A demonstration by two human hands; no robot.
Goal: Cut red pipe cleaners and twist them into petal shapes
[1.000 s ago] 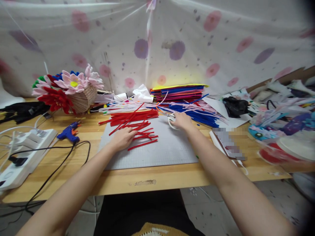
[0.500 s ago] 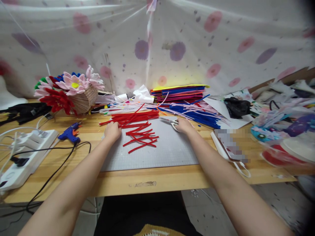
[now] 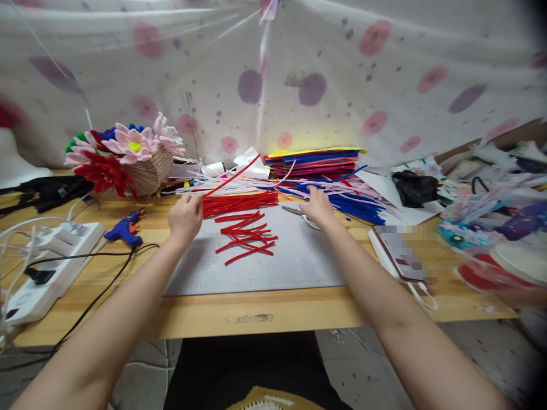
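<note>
My left hand (image 3: pixel 184 219) is closed on one end of a long red pipe cleaner (image 3: pixel 233 176), which slants up to the right. Just beyond the hand lies a bundle of red pipe cleaners (image 3: pixel 243 202) at the back of the grey cutting mat (image 3: pixel 256 279). Shorter cut red pieces (image 3: pixel 248 236) lie loosely crossed in front of the bundle. Over the scissors (image 3: pixel 292 210), my right hand (image 3: pixel 318 209) has its fingers apart. The scissors rest on the mat, their handles partly under that hand.
Blue and pink pipe cleaners (image 3: pixel 354 205) lie behind the right hand. A flower basket (image 3: pixel 147 171), a blue glue gun (image 3: pixel 123 229) and a power strip (image 3: pixel 51 273) with cables stand left. A phone (image 3: pixel 397 253) and plastic-wrapped items (image 3: pixel 491 228) are on the right.
My left hand has drawn back from the red bundle, lifting one pipe cleaner. My right hand's fingers have come up and spread off the scissors, which stay on the mat.
</note>
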